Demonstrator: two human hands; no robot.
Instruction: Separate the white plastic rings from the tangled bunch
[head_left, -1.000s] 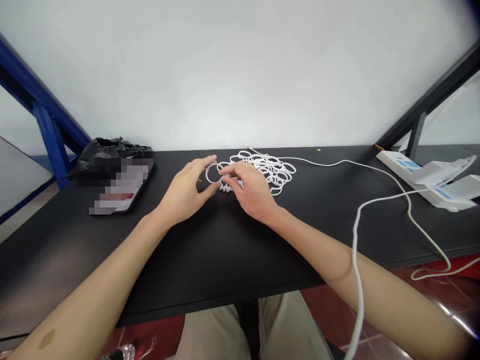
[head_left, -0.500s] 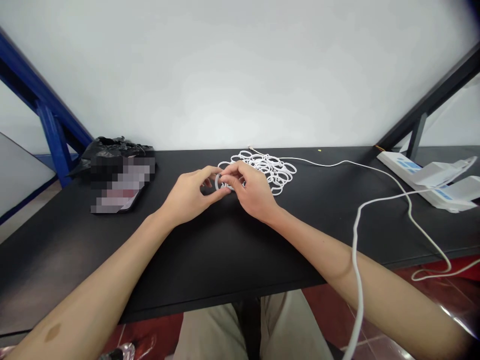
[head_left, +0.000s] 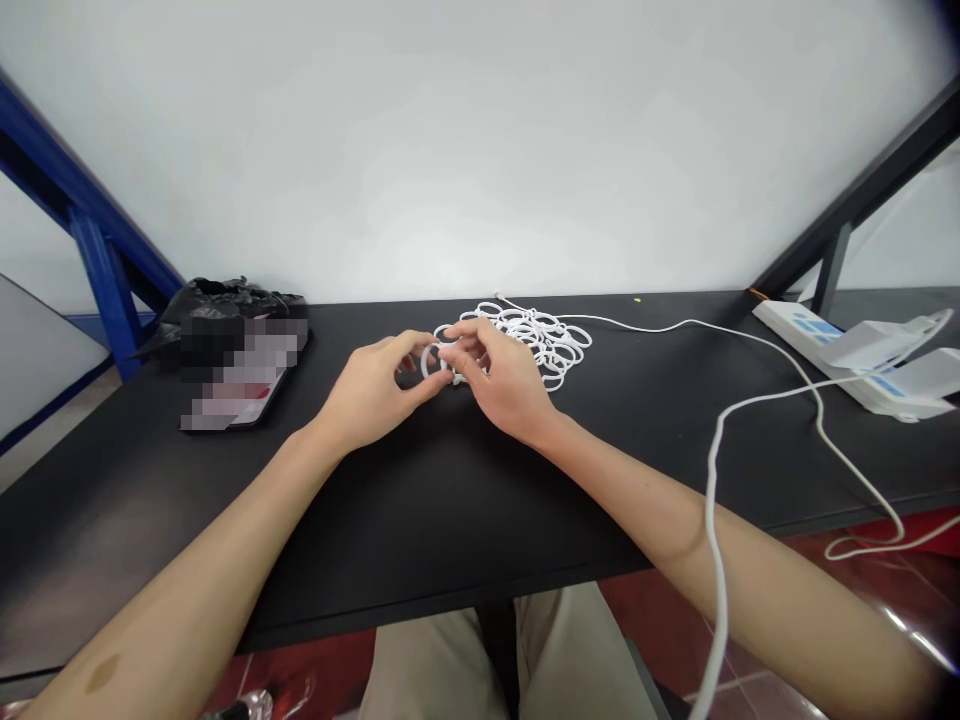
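Near the middle of the black table [head_left: 360,540], my left hand [head_left: 379,392] curls its thumb and fingers around a white ring [head_left: 426,364]. My right hand [head_left: 504,385] is closed in a pinch at the ring's right side, thumb against the index finger. Its fingers partly cover the ring and the white cord at it. Behind and to the right of my right hand lies a tangled heap of white rings and cord [head_left: 559,350], joined to what I hold. Whether the rings are solid or loops of cord is hard to make out.
A long white cord [head_left: 690,323] runs right from the heap and hangs over my right forearm. White boxes with blue labels [head_left: 817,330] lie at the right. On the left are a blurred-out flat object [head_left: 259,400] and a black plastic bag [head_left: 225,297]. A white panel [head_left: 480,150] stands behind.
The ring between my hands has shifted slightly left and shows more of its curve. My right index finger has lifted a little. The heap has stayed in place.
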